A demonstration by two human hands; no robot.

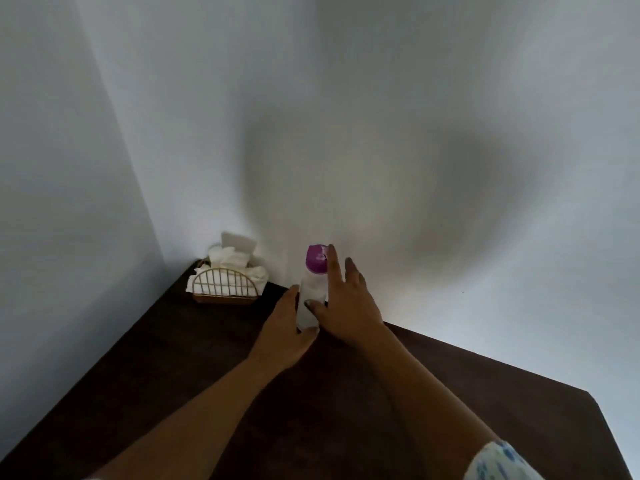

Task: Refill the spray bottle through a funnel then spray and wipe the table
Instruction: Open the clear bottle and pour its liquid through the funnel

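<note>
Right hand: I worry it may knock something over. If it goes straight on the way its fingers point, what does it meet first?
Probably the purple cap of the spray bottle beside the right hand; then the wall.

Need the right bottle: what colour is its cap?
Purple cap on a clear bottle, head view.

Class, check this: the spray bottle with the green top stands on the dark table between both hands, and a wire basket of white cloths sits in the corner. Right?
Not quite. The head view shows the spray bottle has a purple top, not green. The rest stands: it is on the dark table, between the left hand and right hand, with the basket of white cloths in the corner.
</note>
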